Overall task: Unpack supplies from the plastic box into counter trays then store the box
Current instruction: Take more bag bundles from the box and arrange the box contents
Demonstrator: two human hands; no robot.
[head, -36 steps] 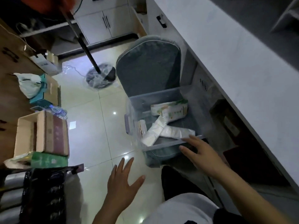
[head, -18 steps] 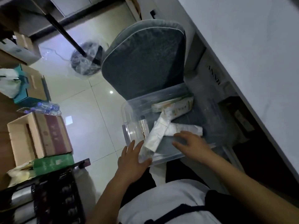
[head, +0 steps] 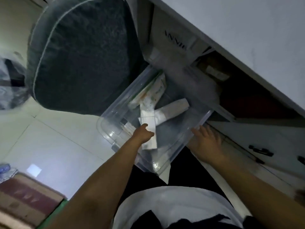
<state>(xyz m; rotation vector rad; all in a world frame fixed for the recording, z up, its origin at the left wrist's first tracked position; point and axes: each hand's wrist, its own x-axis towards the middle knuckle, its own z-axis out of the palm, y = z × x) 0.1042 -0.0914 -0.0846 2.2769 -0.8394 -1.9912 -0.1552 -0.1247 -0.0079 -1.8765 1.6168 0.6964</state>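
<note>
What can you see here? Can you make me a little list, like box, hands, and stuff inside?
box: clear plastic box, open top, sitting on the chair
inside the box: white packets and a green-printed packet
left hand: reaching into the box, touching a white packet; grip unclear
right hand: at the box's right rim
chair: dark grey cushion
counter: white counter on the right
floor: shiny white tiles

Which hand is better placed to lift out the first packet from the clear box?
Left. The left hand is already inside the clear box, touching a white packet. The right hand is at the box's near rim.
</note>
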